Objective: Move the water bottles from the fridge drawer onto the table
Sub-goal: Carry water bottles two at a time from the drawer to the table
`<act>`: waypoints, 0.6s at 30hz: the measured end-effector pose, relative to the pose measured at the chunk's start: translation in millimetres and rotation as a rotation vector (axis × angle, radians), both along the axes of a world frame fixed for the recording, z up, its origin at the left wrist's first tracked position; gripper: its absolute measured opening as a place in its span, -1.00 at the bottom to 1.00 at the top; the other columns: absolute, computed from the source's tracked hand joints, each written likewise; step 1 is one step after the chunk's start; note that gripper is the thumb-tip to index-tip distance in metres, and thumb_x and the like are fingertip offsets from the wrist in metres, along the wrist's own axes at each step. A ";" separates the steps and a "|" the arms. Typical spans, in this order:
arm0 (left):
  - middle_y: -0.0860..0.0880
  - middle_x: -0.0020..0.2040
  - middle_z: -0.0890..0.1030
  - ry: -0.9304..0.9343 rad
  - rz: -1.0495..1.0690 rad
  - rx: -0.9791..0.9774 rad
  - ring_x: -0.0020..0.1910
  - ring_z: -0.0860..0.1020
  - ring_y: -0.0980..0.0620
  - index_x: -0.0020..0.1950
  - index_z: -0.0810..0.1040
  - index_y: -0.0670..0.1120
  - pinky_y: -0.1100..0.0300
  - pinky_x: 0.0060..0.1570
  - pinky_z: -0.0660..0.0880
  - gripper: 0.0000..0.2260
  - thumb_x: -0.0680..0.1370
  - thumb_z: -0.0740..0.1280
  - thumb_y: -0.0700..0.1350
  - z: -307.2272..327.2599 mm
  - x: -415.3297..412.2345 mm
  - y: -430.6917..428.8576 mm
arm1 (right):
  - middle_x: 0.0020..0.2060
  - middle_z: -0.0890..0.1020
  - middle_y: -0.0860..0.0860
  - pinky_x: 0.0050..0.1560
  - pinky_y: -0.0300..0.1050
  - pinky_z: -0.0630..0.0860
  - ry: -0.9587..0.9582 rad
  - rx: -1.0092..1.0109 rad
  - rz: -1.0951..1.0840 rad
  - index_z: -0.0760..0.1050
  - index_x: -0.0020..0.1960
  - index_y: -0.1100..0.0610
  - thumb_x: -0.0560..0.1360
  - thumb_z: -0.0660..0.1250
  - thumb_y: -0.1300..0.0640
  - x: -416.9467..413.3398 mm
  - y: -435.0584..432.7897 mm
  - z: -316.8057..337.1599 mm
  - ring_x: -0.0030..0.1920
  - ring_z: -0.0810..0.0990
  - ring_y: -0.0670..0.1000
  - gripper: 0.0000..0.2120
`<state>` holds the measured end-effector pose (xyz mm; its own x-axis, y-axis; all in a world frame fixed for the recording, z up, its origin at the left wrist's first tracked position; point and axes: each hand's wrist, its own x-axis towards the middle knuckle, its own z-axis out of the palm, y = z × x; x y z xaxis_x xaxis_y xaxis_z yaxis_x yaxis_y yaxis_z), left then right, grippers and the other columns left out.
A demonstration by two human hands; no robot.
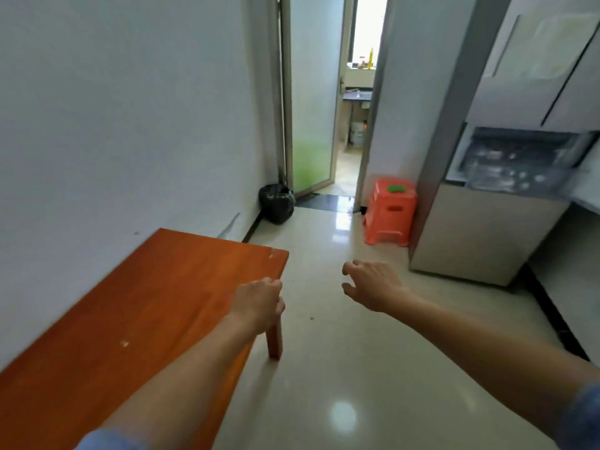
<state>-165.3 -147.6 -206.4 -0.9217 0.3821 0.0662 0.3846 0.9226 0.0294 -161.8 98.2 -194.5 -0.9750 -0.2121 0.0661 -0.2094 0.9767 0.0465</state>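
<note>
An orange-brown wooden table (156, 297) stands along the left wall, its top bare. At the right stands a fridge (480, 232) with a drawer (519, 164) pulled out; blurred clear shapes lie inside, likely water bottles. My left hand (259, 303) hangs over the table's right edge with fingers loosely curled, holding nothing. My right hand (370, 284) reaches forward over the floor, fingers curved and apart, holding nothing. Both hands are well short of the fridge.
A coral plastic stool (389, 212) with a green item on top stands left of the fridge. A black rubbish bag (276, 203) sits in the corner by a glass door (311, 99). Glossy tile floor runs between table and fridge.
</note>
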 end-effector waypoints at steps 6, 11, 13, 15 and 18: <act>-0.03 -0.08 0.51 0.024 -0.252 -0.054 -0.17 0.50 -0.02 0.01 0.47 -0.09 0.10 -0.16 0.52 -0.81 0.58 0.15 0.00 -8.0 -44.2 157.3 | 0.06 0.58 0.02 -0.08 -0.03 0.50 -0.003 -0.015 -0.211 0.49 0.18 0.04 0.53 0.19 -0.11 -1.4 153.3 -9.9 0.03 0.59 0.10 -0.67; -0.05 -0.02 0.50 0.053 -0.387 -0.078 -0.08 0.51 -0.05 0.06 0.47 -0.10 0.11 -0.20 0.42 -0.80 0.57 0.16 -0.01 -7.9 -107.9 258.6 | 0.05 0.56 0.01 -0.04 -0.04 0.50 0.000 -0.034 -0.354 0.49 0.18 0.03 0.53 0.18 -0.13 -26.7 244.3 -24.6 0.04 0.56 0.05 -0.67; -0.05 -0.01 0.50 0.056 -0.439 -0.085 -0.08 0.51 -0.04 0.07 0.47 -0.09 0.13 -0.21 0.38 -0.80 0.58 0.16 -0.01 -10.8 -139.6 298.8 | 0.04 0.56 0.00 -0.03 -0.03 0.53 0.000 -0.039 -0.398 0.48 0.17 0.03 0.53 0.18 -0.13 -44.9 279.5 -29.9 0.01 0.56 0.03 -0.67; -0.05 -0.02 0.50 0.068 -0.499 -0.073 -0.09 0.51 -0.03 0.07 0.47 -0.09 0.14 -0.22 0.37 -0.81 0.58 0.17 -0.01 -12.9 -174.1 338.7 | 0.03 0.55 0.01 -0.06 -0.03 0.52 0.011 -0.033 -0.449 0.47 0.16 0.04 0.54 0.17 -0.12 -66.4 316.0 -29.5 0.00 0.55 0.04 -0.68; -0.05 -0.01 0.50 0.083 -0.588 -0.056 -0.09 0.51 -0.03 0.06 0.46 -0.08 0.16 -0.22 0.38 -0.82 0.58 0.18 -0.02 -8.8 -228.8 397.2 | 0.02 0.54 0.01 -0.10 -0.04 0.48 0.027 -0.033 -0.575 0.46 0.14 0.04 0.55 0.16 -0.12 -101.4 370.8 -20.9 0.01 0.55 0.06 -0.70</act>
<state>-394.0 249.7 -215.2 -0.5467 0.8321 0.0940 0.8306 0.5531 -0.0654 -263.2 469.0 -215.3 -0.9307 0.3544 0.0906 0.3568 0.9341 0.0122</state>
